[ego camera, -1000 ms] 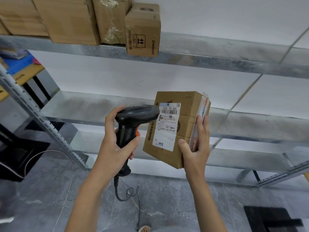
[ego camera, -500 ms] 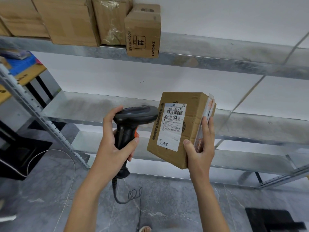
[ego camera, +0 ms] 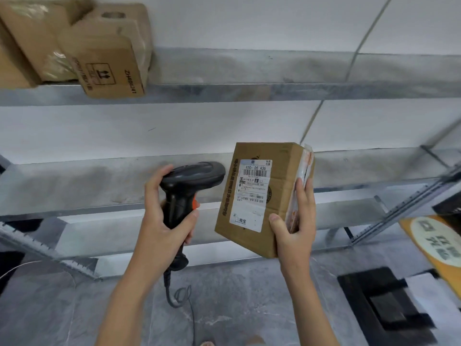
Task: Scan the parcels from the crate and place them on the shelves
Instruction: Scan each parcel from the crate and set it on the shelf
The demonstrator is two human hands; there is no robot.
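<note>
1. A grey marble-patterned floor point(ego camera: 237, 295) fills the lower part of the view; the places below are told from it.
2. A white wall point(ego camera: 249, 21) rises above and behind the floor.
3. A black object point(ego camera: 384, 305), blurred, lies on the floor at its right side.
4. An orange sign point(ego camera: 439, 243) with white lettering hangs over the floor's right edge.
5. A thin pale cable point(ego camera: 30, 267) crosses the floor's left side.
</note>
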